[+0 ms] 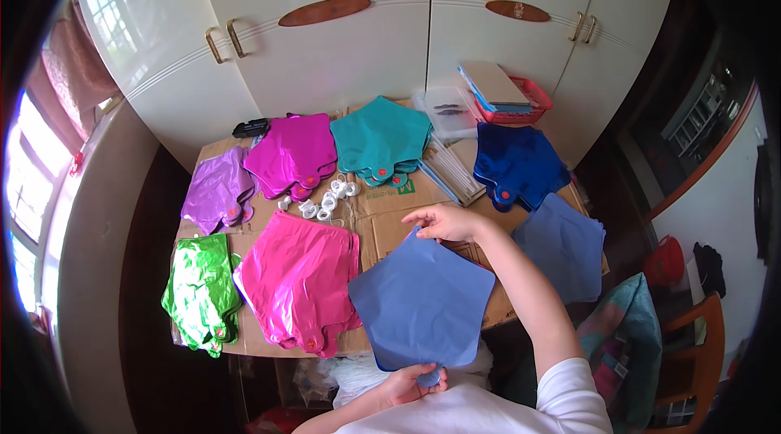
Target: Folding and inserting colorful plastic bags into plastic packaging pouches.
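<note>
A flat, uninflated blue-grey star-shaped foil balloon [423, 300] is spread out before me at the table's near edge. My left hand [404, 386] is closed on its small round tab at the bottom, close to my body. My right hand [443, 224] reaches over the table and pinches the balloon's far tip between thumb and fingers. Just left of it lies a stack of shiny pink foil balloons [297, 279]. More blue-grey balloons [561, 247] rest at the right, partly behind my right forearm.
Flattened cardboard [382, 231] covers the table. Around it lie green [201, 287], lilac [215, 188], magenta [291, 153], teal [382, 139] and dark blue [521, 164] foil balloons. White ribbon rolls [327, 202], thin sticks [454, 172] and a red basket [529, 100] sit among them. A wooden chair [700, 353] stands right.
</note>
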A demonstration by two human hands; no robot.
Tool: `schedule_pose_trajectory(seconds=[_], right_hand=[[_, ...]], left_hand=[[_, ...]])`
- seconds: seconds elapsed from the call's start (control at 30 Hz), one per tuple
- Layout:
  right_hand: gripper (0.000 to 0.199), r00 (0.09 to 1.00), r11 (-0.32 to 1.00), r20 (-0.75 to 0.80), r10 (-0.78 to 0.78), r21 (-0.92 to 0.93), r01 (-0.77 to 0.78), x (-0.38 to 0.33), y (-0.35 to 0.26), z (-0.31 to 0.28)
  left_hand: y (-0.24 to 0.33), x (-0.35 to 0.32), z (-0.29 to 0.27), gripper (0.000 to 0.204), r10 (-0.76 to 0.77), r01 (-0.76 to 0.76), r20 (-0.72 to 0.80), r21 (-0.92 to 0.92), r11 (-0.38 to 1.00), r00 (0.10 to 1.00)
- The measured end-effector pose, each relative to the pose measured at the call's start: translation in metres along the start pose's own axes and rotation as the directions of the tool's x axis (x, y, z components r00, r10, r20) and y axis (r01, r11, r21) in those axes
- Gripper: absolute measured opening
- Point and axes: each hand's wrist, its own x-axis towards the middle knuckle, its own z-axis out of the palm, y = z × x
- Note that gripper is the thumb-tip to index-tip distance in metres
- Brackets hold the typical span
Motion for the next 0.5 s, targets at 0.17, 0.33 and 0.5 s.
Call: schedule_pose_trajectory(seconds=[0.17,0.33,0.5], right_hand=[[0.021,0.997,0.996,0.031,0.069,-0.064,-0.067,0.005,0.007,-0.014],[0.015,0.987,0.965,-0.118,0.107,-0.227,-0.132,-0.013,0.003,-0.015],[0.017,0.953,0.956,-0.227,0.199,-0.170,-0.240,-0.034,-0.013,-0.015]], left_hand=[[0.005,-0.004,0.016,0.025,0.017,-0.010,-0.096,0.075,0.997,0.995],[0.006,-0.002,0.016,0.027,0.017,-0.009,-0.115,0.070,0.998,0.993],[0.005,0.009,0.014,0.024,-0.041,0.048,-0.085,0.080,0.996,0.996]])
